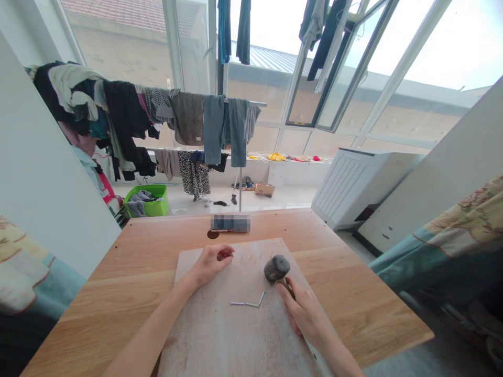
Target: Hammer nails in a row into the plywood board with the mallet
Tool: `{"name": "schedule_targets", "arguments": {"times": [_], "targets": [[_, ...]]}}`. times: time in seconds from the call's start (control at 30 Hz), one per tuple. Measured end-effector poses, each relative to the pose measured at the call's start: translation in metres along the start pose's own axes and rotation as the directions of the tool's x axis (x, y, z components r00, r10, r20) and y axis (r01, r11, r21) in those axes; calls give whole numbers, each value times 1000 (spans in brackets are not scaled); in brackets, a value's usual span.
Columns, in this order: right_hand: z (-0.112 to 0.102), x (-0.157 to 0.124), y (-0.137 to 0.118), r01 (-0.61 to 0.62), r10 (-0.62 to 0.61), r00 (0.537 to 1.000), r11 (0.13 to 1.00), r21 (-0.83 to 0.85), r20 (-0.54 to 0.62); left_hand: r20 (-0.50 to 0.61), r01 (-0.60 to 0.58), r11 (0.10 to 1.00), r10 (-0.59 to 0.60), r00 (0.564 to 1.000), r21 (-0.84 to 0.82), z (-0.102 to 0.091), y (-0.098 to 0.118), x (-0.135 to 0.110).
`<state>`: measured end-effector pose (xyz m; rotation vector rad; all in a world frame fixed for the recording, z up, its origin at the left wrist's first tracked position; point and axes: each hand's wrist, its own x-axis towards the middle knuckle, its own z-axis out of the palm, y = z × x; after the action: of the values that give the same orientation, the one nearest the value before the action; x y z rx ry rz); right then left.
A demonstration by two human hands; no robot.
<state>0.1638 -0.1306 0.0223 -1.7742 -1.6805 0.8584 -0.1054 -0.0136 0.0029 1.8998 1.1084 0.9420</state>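
With its fingers wrapped round the short handle, my right hand [302, 309] holds a black-headed rubber mallet [277, 268] above the right part of a pale wooden board [204, 324]. My left hand [211, 264] rests on the board's upper left, thumb and fingertips pinched on what looks like a nail, mostly hidden by the fingers. To the right of those fingertips, several thin nails [251, 256] stand in a row across the board's far part. Nearer to me, loose silver nails [244, 304] lie end to end in a bent line, left of the right hand.
The board lies on a wooden table [338, 277]. Beyond it, near the table's far edge, is a blurred-out dark object [230, 223]. Behind stand a laundry rack with clothes [188, 118], a green basket [146, 201] and a white ribbed appliance [349, 180]. Curtains hang at both sides.
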Motion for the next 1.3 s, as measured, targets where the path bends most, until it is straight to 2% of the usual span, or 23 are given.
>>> {"name": "schedule_targets", "arguments": {"times": [0.37,0.67,0.8,1.07,1.3], "targets": [[-1,0,0,-14,14,1000,1000,19,2,1,-13,1000,13,1000,12,2,-3,-1],[2,1,-5,-34,31,998,997,64,47,25,-19,999,18,1000,47,4,-4,-2],[8,9,-20,-18,13,998,995,101,58,18,-16,999,15,1000,35,4,-6,-2],[24,42,-65,95,-113,984,986,134,135,1,-18,1000,18,1000,8,6,-3,-1],[41,46,-78,136,-151,976,986,97,159,-14,-59,996,60,998,65,5,-2,1]]}}
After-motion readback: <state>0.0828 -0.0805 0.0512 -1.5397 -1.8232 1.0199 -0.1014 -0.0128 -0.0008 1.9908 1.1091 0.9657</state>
